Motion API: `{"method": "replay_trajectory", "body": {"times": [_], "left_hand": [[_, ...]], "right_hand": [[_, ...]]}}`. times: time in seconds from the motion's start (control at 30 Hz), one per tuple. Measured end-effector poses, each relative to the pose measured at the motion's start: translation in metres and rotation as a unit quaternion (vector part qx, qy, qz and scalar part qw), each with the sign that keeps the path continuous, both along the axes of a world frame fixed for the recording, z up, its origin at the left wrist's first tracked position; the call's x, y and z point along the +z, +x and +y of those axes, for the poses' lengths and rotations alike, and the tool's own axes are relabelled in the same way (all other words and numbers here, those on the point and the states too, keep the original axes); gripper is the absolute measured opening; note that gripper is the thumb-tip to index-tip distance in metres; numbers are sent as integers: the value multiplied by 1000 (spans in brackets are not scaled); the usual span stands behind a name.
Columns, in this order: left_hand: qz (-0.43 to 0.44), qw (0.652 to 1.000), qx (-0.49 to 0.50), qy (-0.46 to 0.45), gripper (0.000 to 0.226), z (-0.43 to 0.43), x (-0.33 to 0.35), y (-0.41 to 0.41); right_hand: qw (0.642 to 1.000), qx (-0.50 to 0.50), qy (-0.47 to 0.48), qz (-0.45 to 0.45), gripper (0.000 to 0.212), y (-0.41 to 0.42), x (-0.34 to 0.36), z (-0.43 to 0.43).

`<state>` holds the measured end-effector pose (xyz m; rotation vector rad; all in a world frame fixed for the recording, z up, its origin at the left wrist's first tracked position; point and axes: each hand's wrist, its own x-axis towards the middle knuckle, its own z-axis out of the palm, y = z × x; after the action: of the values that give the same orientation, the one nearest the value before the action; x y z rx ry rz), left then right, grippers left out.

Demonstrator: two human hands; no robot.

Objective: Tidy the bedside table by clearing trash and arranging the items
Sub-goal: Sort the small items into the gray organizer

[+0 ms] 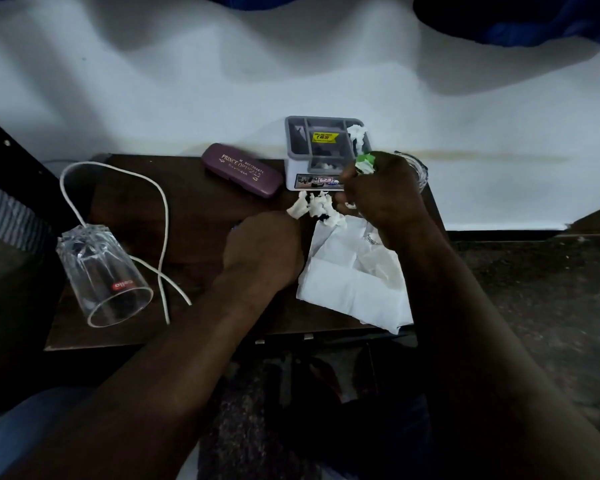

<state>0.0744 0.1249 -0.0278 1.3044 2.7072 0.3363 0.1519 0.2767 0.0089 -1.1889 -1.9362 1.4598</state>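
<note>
Gathering trash in front of the organizer (291,168): right hand (381,199) grasps a green wrapper (365,163); left hand (262,251) pinches crumpled tissue (298,206), likely for joint disposal.

Crumpled tissue scraps (321,206) and unfolded napkin (354,271) by the worktop's (201,237) right edge, green wrapper (365,162) gripped near the rear-right corner; purple case (241,174) and grey organizer (326,150) along the rear edge; tipped tumbler (101,275) at the front-left corner.

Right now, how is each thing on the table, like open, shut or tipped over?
Glass, lying on its side.
Cable, loose and looped.
Case, shut.
Organizer, upright, tissue stuffed inside.
Napkin, spread out, creased.
Scraps, crumpled.
Wrapper, crumpled, gripped by right hand.
Left hand, curled by scraps; grip unclear.
</note>
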Motion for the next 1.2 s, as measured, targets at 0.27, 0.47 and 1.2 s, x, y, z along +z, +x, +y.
{"method": "replay_trajectory", "body": {"times": [0.27,0.47,1.2], "left_hand": [[-37,979,70,186,38,-1,19,-20],[-228,918,145,290,17,-7,19,-29],[-432,824,193,312,30,-13,30,-37]], "right_hand": [[996,40,15,-74,12,2,-1,3],[936,160,146,-278,28,2,-17,-1],[995,-66,72,-28,22,-13,6,-7]]}}
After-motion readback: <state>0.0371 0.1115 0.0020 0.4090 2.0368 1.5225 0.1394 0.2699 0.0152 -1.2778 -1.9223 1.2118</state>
